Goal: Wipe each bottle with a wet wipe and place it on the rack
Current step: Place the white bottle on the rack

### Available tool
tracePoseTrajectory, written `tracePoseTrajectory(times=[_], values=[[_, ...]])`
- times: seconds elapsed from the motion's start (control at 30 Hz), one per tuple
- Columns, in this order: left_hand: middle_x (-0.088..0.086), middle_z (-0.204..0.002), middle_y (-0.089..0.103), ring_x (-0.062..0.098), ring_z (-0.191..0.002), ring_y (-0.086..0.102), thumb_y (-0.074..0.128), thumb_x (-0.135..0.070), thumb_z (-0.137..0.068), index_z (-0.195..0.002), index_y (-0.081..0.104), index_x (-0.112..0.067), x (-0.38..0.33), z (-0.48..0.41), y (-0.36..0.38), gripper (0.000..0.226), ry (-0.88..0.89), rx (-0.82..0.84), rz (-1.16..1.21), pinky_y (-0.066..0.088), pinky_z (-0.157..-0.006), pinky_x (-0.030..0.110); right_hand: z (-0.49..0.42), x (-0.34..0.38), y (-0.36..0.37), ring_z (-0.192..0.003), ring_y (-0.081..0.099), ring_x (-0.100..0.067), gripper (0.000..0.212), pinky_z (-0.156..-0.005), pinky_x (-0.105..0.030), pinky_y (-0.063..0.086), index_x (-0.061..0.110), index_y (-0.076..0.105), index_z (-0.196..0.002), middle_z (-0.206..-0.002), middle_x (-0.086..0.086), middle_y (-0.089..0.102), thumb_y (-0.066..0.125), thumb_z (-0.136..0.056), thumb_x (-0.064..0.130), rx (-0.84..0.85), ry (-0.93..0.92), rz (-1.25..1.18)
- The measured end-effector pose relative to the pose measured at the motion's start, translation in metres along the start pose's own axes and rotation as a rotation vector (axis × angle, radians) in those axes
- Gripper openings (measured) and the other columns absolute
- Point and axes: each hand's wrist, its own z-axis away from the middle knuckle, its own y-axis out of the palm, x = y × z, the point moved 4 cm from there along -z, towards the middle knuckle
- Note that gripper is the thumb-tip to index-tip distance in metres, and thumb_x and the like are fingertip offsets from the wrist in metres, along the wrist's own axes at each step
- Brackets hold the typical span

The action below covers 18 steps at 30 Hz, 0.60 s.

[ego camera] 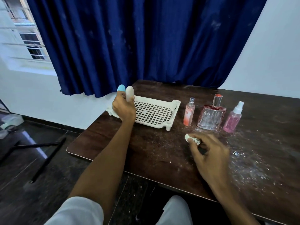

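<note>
A blue curtain (146, 38) hangs at twelve o'clock behind the dusty dark table (162, 151), whose white rack (155, 112) lies at its eleven. At the rack's nine o'clock end the left hand (124, 109) grips a blue-topped bottle (121, 88) and a white bottle (130, 93) upright; at its three stand a square glass bottle (211, 117), a pink spray bottle (233, 119) and a slim peach bottle (189, 113). At the rack's five, the right hand (209, 151) pinches a crumpled wet wipe (192, 139).
</note>
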Motion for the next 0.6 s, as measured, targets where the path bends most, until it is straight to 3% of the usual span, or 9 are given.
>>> tracePoseTrajectory(times=[0.1, 0.2, 0.43, 0.6], values=[[-0.004, -0.074, 0.06, 0.022, -0.078, 0.062, 0.072, -0.022, -0.086, -0.079, 0.052, -0.023, 0.002, 0.001, 0.001, 0.022, 0.023, -0.011, -0.018, 0.053, -0.082, 0.039, 0.001, 0.001, 0.001, -0.079, 0.067, -0.014, 0.019, -0.073, -0.039, 0.06, 0.013, 0.077, -0.104, -0.096, 0.001, 0.072, 0.074, -0.085, 0.009, 0.022, -0.008, -0.02], [0.008, -0.086, 0.07, 0.024, -0.082, 0.065, 0.077, -0.02, -0.084, -0.09, 0.062, -0.012, 0.006, 0.003, 0.002, 0.018, 0.046, 0.0, -0.039, 0.053, -0.081, 0.039, 0.002, 0.002, 0.001, -0.081, 0.067, -0.013, 0.021, -0.076, -0.035, 0.059, 0.012, 0.077, -0.105, -0.098, 0.0, 0.071, 0.074, -0.085, 0.008, 0.031, 0.004, -0.026], [0.01, -0.092, 0.071, 0.025, -0.084, 0.067, 0.08, -0.02, -0.081, -0.101, 0.061, -0.007, 0.01, 0.007, -0.002, 0.031, 0.05, 0.051, -0.032, 0.056, -0.078, 0.04, 0.0, -0.006, 0.001, -0.074, 0.066, -0.011, 0.019, -0.071, -0.037, 0.058, 0.015, 0.077, -0.105, -0.094, 0.003, 0.069, 0.073, -0.087, 0.01, 0.036, 0.055, -0.07], [0.007, -0.094, 0.07, 0.02, -0.083, 0.067, 0.086, -0.025, -0.075, -0.1, 0.059, -0.008, 0.014, 0.01, -0.008, 0.04, -0.014, 0.083, -0.01, 0.057, -0.079, 0.033, -0.001, -0.007, -0.001, -0.069, 0.064, -0.009, 0.02, -0.066, -0.031, 0.057, 0.016, 0.077, -0.105, -0.093, 0.006, 0.07, 0.073, -0.087, 0.009, 0.011, 0.101, -0.091]])
